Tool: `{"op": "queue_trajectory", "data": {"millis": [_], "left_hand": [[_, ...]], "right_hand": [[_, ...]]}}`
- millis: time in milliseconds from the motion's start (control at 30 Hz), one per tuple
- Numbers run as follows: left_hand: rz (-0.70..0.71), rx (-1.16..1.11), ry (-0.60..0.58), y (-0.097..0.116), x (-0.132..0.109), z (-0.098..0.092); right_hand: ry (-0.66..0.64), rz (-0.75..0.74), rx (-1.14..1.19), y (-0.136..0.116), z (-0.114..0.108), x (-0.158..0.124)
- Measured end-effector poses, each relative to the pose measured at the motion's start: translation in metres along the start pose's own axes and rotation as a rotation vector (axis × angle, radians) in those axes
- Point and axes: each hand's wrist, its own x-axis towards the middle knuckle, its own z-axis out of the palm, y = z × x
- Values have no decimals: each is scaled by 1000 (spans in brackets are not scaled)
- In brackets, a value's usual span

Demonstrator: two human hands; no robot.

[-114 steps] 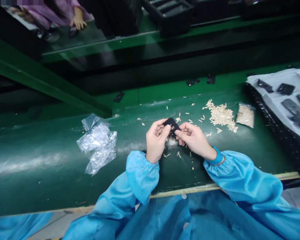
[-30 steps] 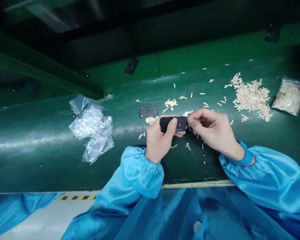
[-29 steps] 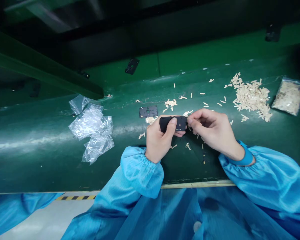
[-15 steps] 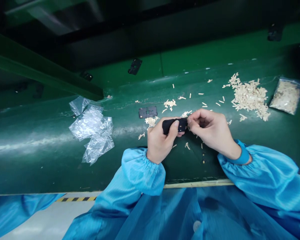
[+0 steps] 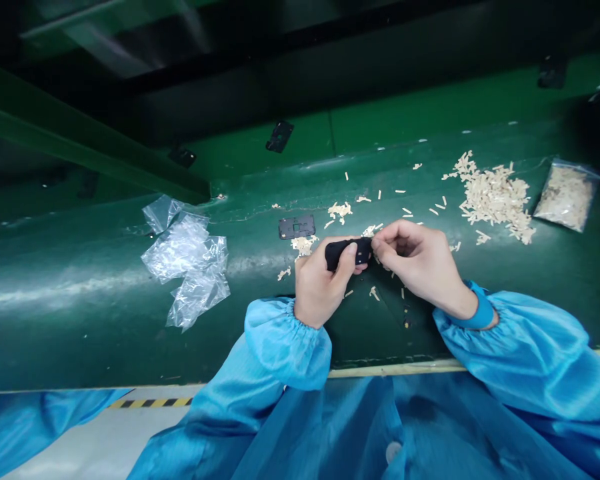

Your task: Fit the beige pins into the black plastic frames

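Note:
A small black plastic housing (image 5: 341, 252) is held in my left hand (image 5: 319, 283), with the thumb across its face and the fingers beneath. My right hand (image 5: 417, 263) is closed in a pinch at the housing's right end. Whatever lies between those fingertips is hidden or too small to make out. Just beyond my left hand a flat black plastic plate (image 5: 297, 227) rests on the green bench (image 5: 260, 347). Small pale strips (image 5: 340, 212) lie in little clusters around both hands.
Crumpled clear plastic bags (image 5: 183, 257) lie to the left. On the right are a large heap of pale strips (image 5: 497, 200) and a zip bag (image 5: 567, 195) full of them. Another black part (image 5: 280, 137) sits at the back. A green beam (image 5: 90, 133) crosses the upper left.
The view has shifted slightly. My right hand's fingertips have moved a little left, closer against the housing's end. My left hand keeps its hold.

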Motion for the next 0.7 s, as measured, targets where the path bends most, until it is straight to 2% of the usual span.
{"op": "queue_trajectory", "data": {"millis": [200,300,433,533,600,700], "left_hand": [[-4,-14,4,1,-1,1],[-95,-100,-17,1,1,1],[-285,-287,-90,3,8,-1],[-372,-377,-137,5,11,-4],[-400,-424,-161,4,13,-5],[-416,-472,-169,2,13,-7]], "right_hand": [[18,-57,-63,4,0,0],[31,-157,-166,3,-1,0],[24,-385,-367,1,-7,1],[10,-538,-462,-1,-13,3],[1,-591,-471,-2,-17,5],[-2,-568,-431,-4,-21,6]]}}
